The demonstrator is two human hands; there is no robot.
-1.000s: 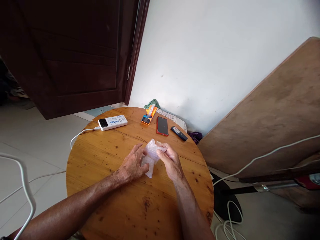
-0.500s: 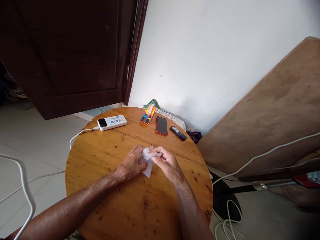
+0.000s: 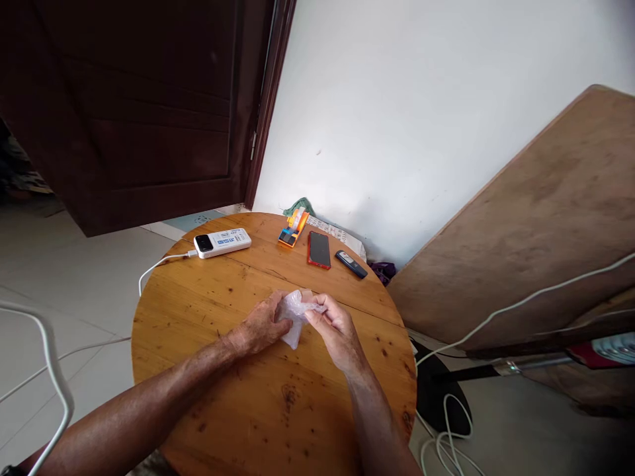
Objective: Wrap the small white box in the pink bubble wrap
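Head view: Mid-frame, your left hand point(image 3: 262, 324) holds crumpled bubble wrap point(image 3: 293, 335) over the wooden surface point(image 3: 248, 410) as your right hand point(image 3: 341, 337) pinches its right edge. The wrap appears partly folded; its lower end juts out loose, and neither hand has let go, leaving the handling seemingly unfinished. Untouched at upper centre sits an orange tape dispenser point(image 3: 294, 229).

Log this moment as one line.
left hand: on bubble wrap | right hand: pinching bubble wrap | table: red-edged phone, orange tape dispenser, white cabled device
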